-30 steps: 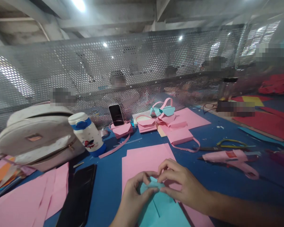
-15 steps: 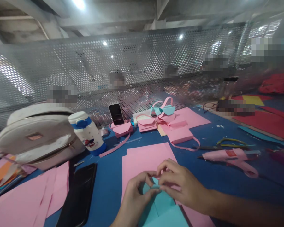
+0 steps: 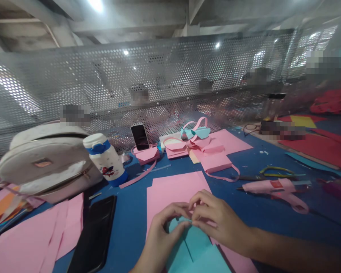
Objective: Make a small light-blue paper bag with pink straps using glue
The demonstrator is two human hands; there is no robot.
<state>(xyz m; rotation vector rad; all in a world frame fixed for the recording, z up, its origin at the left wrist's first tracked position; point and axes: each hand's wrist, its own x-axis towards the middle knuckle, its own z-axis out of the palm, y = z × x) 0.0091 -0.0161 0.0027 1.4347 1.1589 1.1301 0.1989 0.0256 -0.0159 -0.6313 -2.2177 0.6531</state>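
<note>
One long perforated metal partition (image 3: 165,64) stands behind the blue counter (image 3: 133,216), with a pale backpack (image 3: 53,163) resting at its left end. Nearer the middle lie overlapping pink paper sheets (image 3: 176,189), and on top of their near part sits a folded turquoise paper piece (image 3: 200,256), running out of view at the bottom. It should handle as something very light: stiff enough to keep a crease, yet easy to dent or tear, and probably not slippery. The far folded end looks the best place to take hold, pinched between fingertips, since a squeeze on the broad flat part would likely buckle it.

Both hands are at that far end. The left hand (image 3: 167,229) comes in from the near left, its thumb laid along the paper and its fingers arched over the far side, pinching the edge. The right hand (image 3: 213,216) reaches across from the right with its forearm low, its fingers curled and its thumb and forefinger meeting at the same edge, apparently pinching it too; the exact contact is partly hidden. Between the two thumbs and the near part, a thin dark slit (image 3: 188,250) shows in the paper
</note>
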